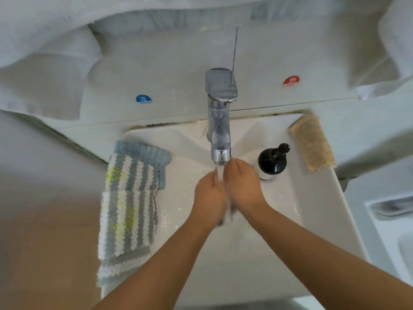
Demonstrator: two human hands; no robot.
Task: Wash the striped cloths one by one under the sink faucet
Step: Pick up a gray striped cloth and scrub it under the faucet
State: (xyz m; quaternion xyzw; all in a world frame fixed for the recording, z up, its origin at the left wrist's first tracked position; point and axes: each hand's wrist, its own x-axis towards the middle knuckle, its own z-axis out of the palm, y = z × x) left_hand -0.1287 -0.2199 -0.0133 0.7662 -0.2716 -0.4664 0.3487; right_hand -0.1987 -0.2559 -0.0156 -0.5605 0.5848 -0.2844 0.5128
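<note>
Water runs from the chrome faucet (pixel 220 121) into the white sink (pixel 308 211). Right under the stream, my left hand (pixel 210 198) and my right hand (pixel 242 184) are pressed together around a wet striped cloth (pixel 228 214); only a small grey and white bit of it shows between and below my palms. Several more striped cloths (pixel 128 206), grey and white with yellow-green patches, lie stacked along the sink's left rim.
A black soap pump bottle (pixel 272 161) stands just right of my right hand. A beige sponge cloth (pixel 311 145) lies on the sink's back right corner. Blue cold (pixel 143 99) and red hot (pixel 290 81) stickers mark the wall. White towels (pixel 44 70) hang above.
</note>
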